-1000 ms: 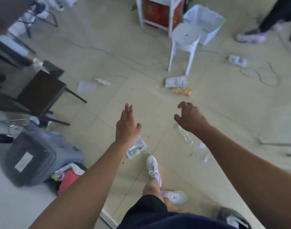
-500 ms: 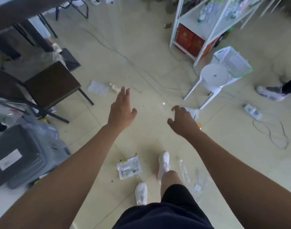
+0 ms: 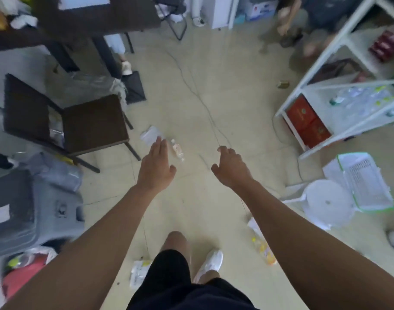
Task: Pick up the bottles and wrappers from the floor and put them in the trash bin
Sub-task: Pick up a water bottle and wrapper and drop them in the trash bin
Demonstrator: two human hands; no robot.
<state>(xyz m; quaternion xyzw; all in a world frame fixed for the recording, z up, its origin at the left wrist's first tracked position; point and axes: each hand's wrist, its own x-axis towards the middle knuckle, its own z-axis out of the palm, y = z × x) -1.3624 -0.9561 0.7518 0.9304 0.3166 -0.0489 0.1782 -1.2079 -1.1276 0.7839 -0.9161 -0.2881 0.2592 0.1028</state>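
We see the left hand (image 3: 156, 170) stretched out over the floor (image 3: 196, 209), fingers straight and close together, thumb set apart, touching nothing. The right hand (image 3: 231, 170) hangs beside it with its fingers loosely curled downward and nothing in them.

A small bottle (image 3: 177, 151) lies on the floor just right of the left fingertips. A white wrapper (image 3: 149, 135) lies just beyond those fingertips, near the leg of a dark chair (image 3: 90, 121); the fingers cover its near corner. At the near edge a second wrapper (image 3: 137, 272) lies by our left leg, which hides part of it. A yellow bottle (image 3: 264, 249) lies near our right foot, half hidden behind the right forearm; we cannot read its label.

The trash bin (image 3: 361, 175), a white mesh basket with a green rim, is at the right beside a white stool (image 3: 325, 201), well apart from both hands. We cannot tell whether it stands straight. The things on the white shelf (image 3: 325, 86) at the far right are too blurred to make out
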